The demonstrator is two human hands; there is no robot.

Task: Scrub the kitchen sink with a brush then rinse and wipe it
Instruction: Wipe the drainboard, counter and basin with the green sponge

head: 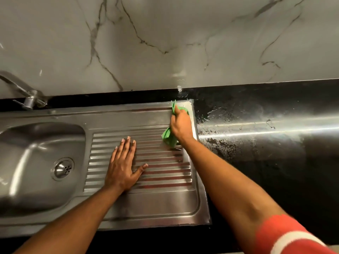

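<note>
At the far left a steel tap (23,92) angles out from the back edge of the black counter (266,158). Below it lies the steel sink (22,162), its round drain strainer (63,169) in the bottom of the bowl. To the right of the bowl, in the same steel sheet, is the ribbed drainboard (165,182). The left grip (122,169) rests flat on those ribs, released: fingers straight and together, thumb spread to the side, holding nothing.

Further right, the right grip (180,125) is clenched round a green cloth (168,137) at the drainboard's far right corner. One end of the cloth pokes out past the knuckles toward the wall, and the other hangs down onto the ribs beside the wrist. Just beyond that corner the counter is wet, with smears and droplets shining under a long streak of light. A red sleeve with a white stripe (286,235) shows at the lower right. Behind everything runs a pale, grey-veined marble wall (165,33).
</note>
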